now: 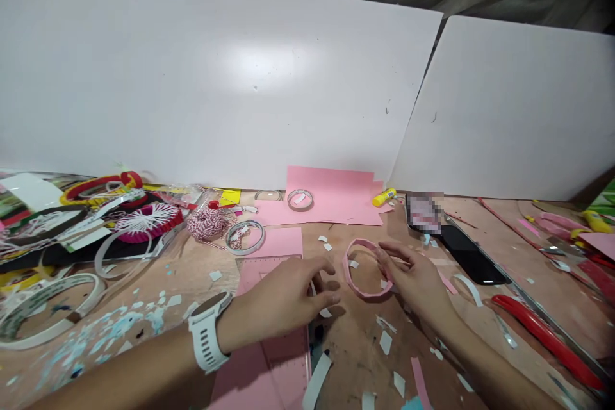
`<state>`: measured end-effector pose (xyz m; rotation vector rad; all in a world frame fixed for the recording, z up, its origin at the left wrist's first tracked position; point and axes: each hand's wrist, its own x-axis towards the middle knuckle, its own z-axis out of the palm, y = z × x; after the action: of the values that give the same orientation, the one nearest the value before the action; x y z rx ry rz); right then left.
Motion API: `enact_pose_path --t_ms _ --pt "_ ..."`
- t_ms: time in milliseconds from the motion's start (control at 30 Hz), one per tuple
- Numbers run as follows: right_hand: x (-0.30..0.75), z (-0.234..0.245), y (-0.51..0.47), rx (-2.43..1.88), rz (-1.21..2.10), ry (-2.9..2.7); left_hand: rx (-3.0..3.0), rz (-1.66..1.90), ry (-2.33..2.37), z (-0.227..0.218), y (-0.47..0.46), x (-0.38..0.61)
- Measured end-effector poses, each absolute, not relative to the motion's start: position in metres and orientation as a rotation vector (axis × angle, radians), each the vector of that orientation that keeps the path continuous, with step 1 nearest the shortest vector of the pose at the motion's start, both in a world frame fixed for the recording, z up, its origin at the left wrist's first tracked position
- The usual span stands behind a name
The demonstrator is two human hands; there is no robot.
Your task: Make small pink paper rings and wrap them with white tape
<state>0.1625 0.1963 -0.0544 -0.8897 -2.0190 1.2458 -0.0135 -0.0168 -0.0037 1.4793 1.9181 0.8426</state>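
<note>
My right hand (pixel 408 275) grips the right side of a pink paper-wrapped ring (pixel 348 269), thumb and fingers closed on its rim. The ring leans over the wooden table. My left hand (pixel 305 291), with a white watch on the wrist, is held a little left of the ring. Its fingers are curled but apart, with nothing plainly held. Under that hand lie pink paper and a clear ruler (pixel 288 359). Small white paper scraps (pixel 385 342) are scattered about, and a pink paper strip (pixel 421 384) lies nearer me.
Pink sheets (pixel 336 195) carry a grey ring (pixel 300 200) at the back. A yellow glue stick (pixel 384 197), black phone-like object (pixel 473 256) and red-handled cutter (pixel 542 336) lie right. At left are a tape roll (pixel 91 298), red-white twine (pixel 206 224) and decorated bangles (pixel 148 221).
</note>
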Motion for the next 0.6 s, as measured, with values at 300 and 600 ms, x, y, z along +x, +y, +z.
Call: enact_pose_path --t_ms 300,600 --pt "0.171 -0.022 0.212 -0.862 0.991 -2.102 1.767 0.431 2.006 -0.005 -0.018 -0.024" --pt "0.202 0.017 0.188 -0.714 0.703 -2.65 1.777 0.221 1.865 0.013 -0.022 -0.048"
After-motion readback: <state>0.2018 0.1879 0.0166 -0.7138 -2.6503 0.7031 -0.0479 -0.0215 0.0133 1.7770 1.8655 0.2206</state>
